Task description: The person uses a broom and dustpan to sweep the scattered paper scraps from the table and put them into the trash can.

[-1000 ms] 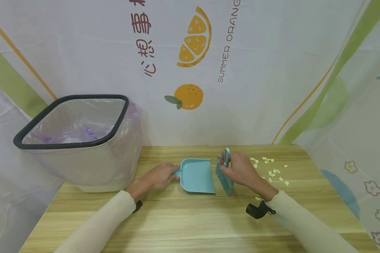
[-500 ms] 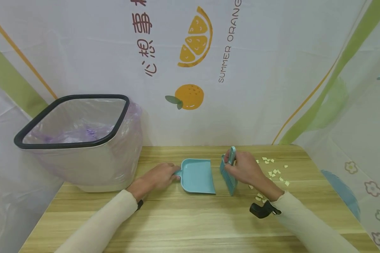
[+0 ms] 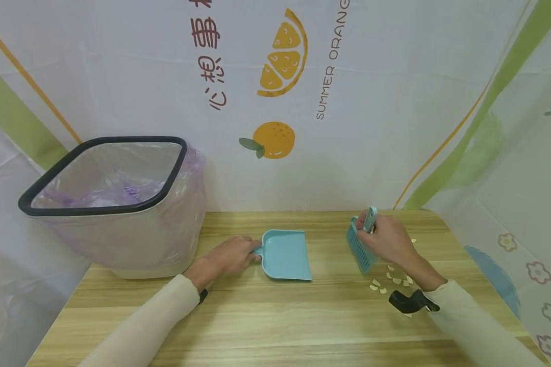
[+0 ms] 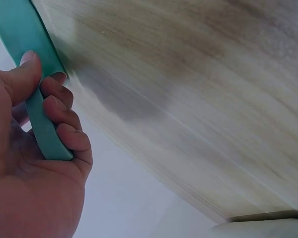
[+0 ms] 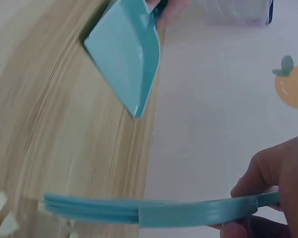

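Observation:
My left hand (image 3: 234, 255) grips the handle of a light blue dustpan (image 3: 285, 255), which lies on the wooden table with its wide edge facing right. In the left wrist view the fingers curl round that handle (image 4: 45, 126). My right hand (image 3: 387, 239) holds a matching small hand brush (image 3: 359, 248) by its handle, bristles angled down toward the table. Pale yellow scraps (image 3: 397, 281) lie beside the brush and below the right hand; the hand and arm probably hide others. In the right wrist view the brush (image 5: 188, 214) stands apart from the dustpan (image 5: 124, 54).
A black-rimmed bin (image 3: 183, 224) with a clear purplish liner stands on the table's left side. A printed white curtain (image 3: 372, 127) hangs behind the table (image 3: 266, 321). A black wrist device (image 3: 410, 302) sits on the right forearm.
My right hand has moved right, away from the dustpan, carrying the brush over where scraps lay. Several scraps now show lower down beside the forearm. The left hand and dustpan have stayed in place.

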`<state>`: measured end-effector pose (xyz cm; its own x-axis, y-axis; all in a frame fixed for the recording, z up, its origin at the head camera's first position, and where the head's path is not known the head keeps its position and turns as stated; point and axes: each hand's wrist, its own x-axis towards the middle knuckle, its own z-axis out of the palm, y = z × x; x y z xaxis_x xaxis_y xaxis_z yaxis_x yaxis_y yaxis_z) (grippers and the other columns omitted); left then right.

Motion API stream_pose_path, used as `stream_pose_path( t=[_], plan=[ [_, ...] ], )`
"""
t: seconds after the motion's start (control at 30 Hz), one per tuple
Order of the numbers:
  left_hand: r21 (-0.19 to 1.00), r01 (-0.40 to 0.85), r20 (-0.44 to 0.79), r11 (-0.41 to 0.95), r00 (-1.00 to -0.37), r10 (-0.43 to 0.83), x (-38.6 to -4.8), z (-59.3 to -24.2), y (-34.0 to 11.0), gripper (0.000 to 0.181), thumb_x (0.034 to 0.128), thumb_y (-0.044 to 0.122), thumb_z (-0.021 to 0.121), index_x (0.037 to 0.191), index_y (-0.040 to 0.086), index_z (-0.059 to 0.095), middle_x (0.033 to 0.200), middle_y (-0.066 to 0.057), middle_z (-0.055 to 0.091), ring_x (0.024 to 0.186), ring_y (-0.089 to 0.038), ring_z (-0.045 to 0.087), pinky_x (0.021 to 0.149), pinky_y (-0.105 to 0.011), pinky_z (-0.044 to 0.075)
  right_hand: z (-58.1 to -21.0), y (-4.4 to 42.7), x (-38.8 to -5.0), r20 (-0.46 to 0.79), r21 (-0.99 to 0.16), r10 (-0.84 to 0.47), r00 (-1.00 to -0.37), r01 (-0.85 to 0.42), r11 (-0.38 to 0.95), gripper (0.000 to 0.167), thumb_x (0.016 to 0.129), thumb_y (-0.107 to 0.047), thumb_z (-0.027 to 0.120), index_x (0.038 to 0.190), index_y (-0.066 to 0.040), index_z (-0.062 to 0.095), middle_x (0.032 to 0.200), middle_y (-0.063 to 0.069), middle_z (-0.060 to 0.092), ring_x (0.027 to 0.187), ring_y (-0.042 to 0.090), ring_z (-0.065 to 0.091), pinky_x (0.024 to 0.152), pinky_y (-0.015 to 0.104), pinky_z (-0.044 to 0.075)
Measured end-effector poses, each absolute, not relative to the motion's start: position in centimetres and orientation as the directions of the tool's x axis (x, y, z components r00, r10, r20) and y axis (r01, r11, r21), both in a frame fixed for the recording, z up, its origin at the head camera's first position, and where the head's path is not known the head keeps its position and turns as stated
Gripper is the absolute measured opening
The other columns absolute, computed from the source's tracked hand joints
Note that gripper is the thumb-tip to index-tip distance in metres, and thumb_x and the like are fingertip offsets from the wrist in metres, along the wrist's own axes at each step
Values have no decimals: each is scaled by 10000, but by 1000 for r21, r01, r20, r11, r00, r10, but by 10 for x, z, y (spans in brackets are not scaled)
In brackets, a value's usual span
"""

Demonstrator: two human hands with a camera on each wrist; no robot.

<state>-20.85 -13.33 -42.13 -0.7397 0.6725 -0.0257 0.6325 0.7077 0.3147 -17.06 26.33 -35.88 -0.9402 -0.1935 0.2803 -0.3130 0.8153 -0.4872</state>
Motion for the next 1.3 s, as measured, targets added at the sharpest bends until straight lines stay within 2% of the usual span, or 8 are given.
stream_pose_path(
  t=[0.17, 0.4, 0.53, 0.87, 1.03, 1.3],
  plan=[
    [306, 646, -12, 699, -732, 681, -209, -421, -133, 296, 1109, 185, 677, 1304, -36, 699, 1082, -136, 716, 1033, -314, 706, 964, -512, 574, -358, 283, -166, 281, -469, -158, -947, -279, 838, 106, 1011, -158, 635, 995, -99, 723, 690, -50, 636, 588, 136, 480, 540, 320, 392],
    [313, 618, -45, 721, -749, 661, -207, -419, -133, 378, 1116, 195, 666, 1393, -63, 669, 1184, -199, 725, 1149, -383, 705, 1037, -534, 553, -358, 307, -157, 243, -446, -125, -962, -225, 866, 123, 1033, -165, 594, 995, -112, 699, 700, -30, 609, 616, 171, 480, 567, 347, 396],
    [314, 607, -58, 730, -755, 653, -207, -419, -133, 401, 1120, 206, 660, 1421, -60, 657, 1210, -207, 721, 1180, -393, 697, 1060, -536, 542, -360, 319, -151, 231, -417, -104, -967, -195, 887, 111, 1025, -162, 582, 979, -132, 679, 755, -18, 629, 676, 186, 532, 608, 364, 428],
    [313, 625, -45, 715, -742, 668, -207, -420, -134, 375, 1116, 194, 669, 1393, -59, 667, 1157, -180, 723, 1122, -361, 708, 1020, -522, 561, -365, 338, -137, 256, -372, -115, -960, -207, 905, 77, 981, -130, 629, 931, -138, 687, 677, -39, 573, 622, 181, 491, 567, 365, 405],
    [307, 628, -51, 715, -740, 671, -208, -420, -134, 380, 1119, 200, 665, 1397, -59, 663, 1178, -190, 724, 1141, -371, 706, 1032, -527, 555, -370, 340, -134, 252, -355, -134, -958, -221, 908, 72, 1001, -141, 646, 946, -156, 690, 598, -74, 491, 556, 159, 426, 516, 348, 363],
    [299, 626, -59, 721, -742, 668, -208, -421, -134, 377, 1123, 206, 659, 1401, -49, 662, 1190, -198, 720, 1151, -388, 704, 1031, -534, 554, -377, 327, -137, 292, -349, -162, -943, -262, 900, 206, 1048, -163, 593, 846, -172, 636, 567, -103, 383, 531, 125, 360, 528, 317, 319]
  ],
)
